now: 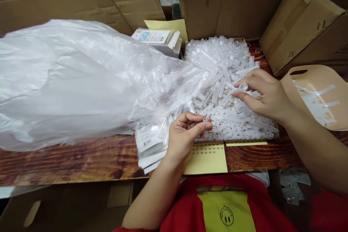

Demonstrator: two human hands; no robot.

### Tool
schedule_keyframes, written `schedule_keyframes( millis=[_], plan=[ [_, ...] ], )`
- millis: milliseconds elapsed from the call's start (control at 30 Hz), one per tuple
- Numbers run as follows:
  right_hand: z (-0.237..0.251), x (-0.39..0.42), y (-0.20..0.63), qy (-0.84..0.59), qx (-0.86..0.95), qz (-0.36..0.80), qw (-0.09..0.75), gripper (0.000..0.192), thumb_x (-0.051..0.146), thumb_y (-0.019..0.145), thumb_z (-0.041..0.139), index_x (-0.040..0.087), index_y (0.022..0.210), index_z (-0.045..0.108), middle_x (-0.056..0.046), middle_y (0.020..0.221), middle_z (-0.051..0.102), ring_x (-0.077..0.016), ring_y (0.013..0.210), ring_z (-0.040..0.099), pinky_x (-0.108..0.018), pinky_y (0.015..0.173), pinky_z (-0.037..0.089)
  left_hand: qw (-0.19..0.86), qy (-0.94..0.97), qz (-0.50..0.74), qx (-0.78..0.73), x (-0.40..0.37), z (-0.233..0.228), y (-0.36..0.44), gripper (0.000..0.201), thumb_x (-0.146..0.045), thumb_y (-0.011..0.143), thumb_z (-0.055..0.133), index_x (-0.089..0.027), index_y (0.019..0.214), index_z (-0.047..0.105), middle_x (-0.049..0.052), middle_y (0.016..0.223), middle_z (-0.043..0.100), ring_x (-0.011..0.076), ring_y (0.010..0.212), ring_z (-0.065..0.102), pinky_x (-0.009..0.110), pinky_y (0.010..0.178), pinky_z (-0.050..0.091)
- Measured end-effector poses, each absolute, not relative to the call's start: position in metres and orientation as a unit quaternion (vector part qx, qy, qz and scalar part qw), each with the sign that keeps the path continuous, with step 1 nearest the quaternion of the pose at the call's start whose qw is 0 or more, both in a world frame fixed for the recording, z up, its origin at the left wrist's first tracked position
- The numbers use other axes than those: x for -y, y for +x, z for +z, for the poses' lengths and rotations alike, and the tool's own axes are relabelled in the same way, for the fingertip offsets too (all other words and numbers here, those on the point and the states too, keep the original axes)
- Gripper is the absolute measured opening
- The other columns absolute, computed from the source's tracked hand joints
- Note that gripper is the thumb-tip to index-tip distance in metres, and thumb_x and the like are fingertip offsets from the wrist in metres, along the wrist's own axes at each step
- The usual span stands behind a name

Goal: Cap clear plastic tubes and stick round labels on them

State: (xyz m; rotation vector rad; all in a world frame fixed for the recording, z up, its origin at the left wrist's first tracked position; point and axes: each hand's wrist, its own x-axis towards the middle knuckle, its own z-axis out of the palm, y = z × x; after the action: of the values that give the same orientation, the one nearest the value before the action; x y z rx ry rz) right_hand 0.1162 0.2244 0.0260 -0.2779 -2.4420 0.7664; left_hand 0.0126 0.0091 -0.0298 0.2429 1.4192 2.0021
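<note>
My left hand (185, 132) pinches 1 small clear plastic cap (206, 120) between thumb and fingers, just above the worktop (81, 159). My right hand (265, 94) grips 1 clear tube (239, 88) over the pile of tubes (228, 79).

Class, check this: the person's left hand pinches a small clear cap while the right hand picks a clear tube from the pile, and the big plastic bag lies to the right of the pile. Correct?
Not quite. In the head view the big plastic bag lies left of the pile. The rest stands.

A big plastic bag (67, 79) lies beside cardboard boxes (231, 0).
</note>
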Motion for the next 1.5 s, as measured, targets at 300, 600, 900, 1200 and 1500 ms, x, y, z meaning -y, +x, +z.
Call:
schedule_keyframes(
  millis=[300, 600, 900, 1200, 1500],
  plan=[
    [0.033, -0.179, 0.135, -0.058, 0.839, 0.49, 0.229, 0.009, 0.029, 0.089, 0.075, 0.024, 0.094, 0.07, -0.001, 0.084, 0.071, -0.0155, 0.073, 0.066, -0.027, 0.065, 0.053, 0.253, 0.2, 0.791, -0.52, -0.011, -0.027, 0.022, 0.018, -0.009, 0.061, 0.092, -0.02, 0.069, 0.08, 0.001, 0.073, 0.076, 0.0107, 0.052, 0.068, 0.018, 0.044, 0.058],
    [0.011, -0.167, 0.158, -0.036, 0.843, 0.508, 0.174, 0.01, 0.023, 0.093, 0.071, 0.026, 0.096, 0.062, 0.0, 0.086, 0.068, -0.0157, 0.075, 0.066, -0.026, 0.065, 0.053, 0.026, 0.469, 0.649, -0.598, 0.005, -0.023, 0.023, 0.021, -0.005, 0.075, 0.086, -0.02, 0.09, 0.083, 0.005, 0.082, 0.08, 0.0143, 0.073, 0.076, 0.021, 0.07, 0.065],
    [-0.021, -0.102, 0.186, -0.048, 0.74, 0.593, 0.314, 0.044, 0.01, 0.092, 0.064, 0.039, 0.124, 0.057, 0.0, 0.086, 0.066, -0.0152, 0.06, 0.058, -0.027, 0.048, 0.047, 0.419, 0.227, 0.796, -0.373, 0.008, -0.029, 0.046, 0.014, -0.032, 0.078, 0.089, -0.036, 0.091, 0.085, -0.003, 0.08, 0.071, 0.001, 0.04, 0.057, 0.01, 0.036, 0.048],
    [-0.02, -0.132, 0.184, -0.127, 0.671, 0.722, 0.111, 0.016, 0.028, 0.088, 0.077, 0.025, 0.08, 0.064, 0.002, 0.068, 0.061, -0.0124, 0.055, 0.054, -0.025, 0.049, 0.043, 0.223, 0.538, 0.589, -0.561, 0.024, -0.013, 0.019, 0.026, -0.007, 0.077, 0.086, -0.021, 0.098, 0.085, 0.009, 0.083, 0.079, 0.0166, 0.074, 0.075, 0.023, 0.068, 0.063],
    [-0.035, -0.082, 0.161, -0.197, 0.508, 0.791, 0.277, 0.015, 0.034, 0.089, 0.08, 0.024, 0.086, 0.069, 0.005, 0.068, 0.062, -0.0063, 0.057, 0.053, -0.016, 0.054, 0.047, 0.393, 0.124, 0.809, -0.419, 0.003, -0.041, 0.054, 0.027, -0.051, 0.079, 0.086, -0.025, 0.085, 0.086, 0.002, 0.084, 0.066, 0.0054, 0.058, 0.062, 0.016, 0.053, 0.052]
  ],
)
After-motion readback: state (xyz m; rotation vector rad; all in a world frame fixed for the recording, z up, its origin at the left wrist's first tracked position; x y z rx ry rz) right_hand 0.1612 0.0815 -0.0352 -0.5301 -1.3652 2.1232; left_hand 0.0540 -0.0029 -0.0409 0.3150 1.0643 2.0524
